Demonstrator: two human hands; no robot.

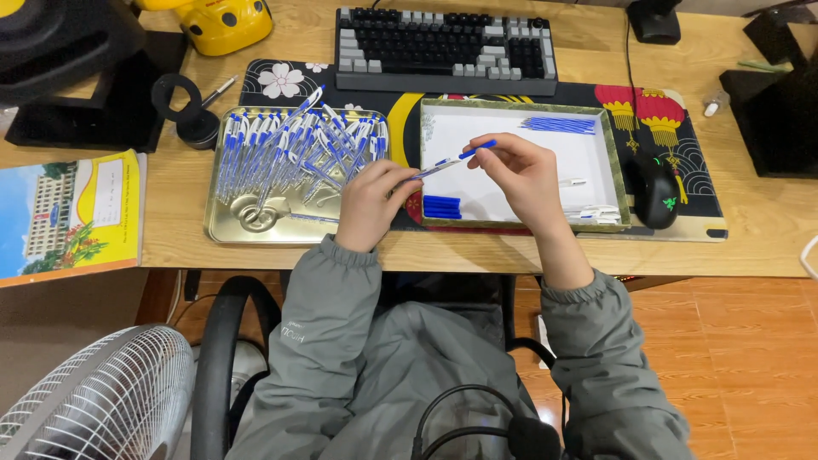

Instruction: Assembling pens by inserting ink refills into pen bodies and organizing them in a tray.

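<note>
Both hands hold one blue-and-white pen (450,161) over the desk's front edge. My left hand (372,204) grips its lower barrel; my right hand (521,173) pinches the blue upper end. To the left, a gold metal tray (223,228) is heaped with several matching pens (294,145). Under my right hand is a white box tray (610,153) with blue refills (559,125) at the back, blue caps (441,207) at the front left, and white parts (596,214) at the front right.
A keyboard (445,49) lies behind the trays on a patterned desk mat (699,183). A black mouse (654,189) sits to the right, a book (70,213) at the left, a yellow object (223,23) at the back left. A fan (98,396) stands below the desk.
</note>
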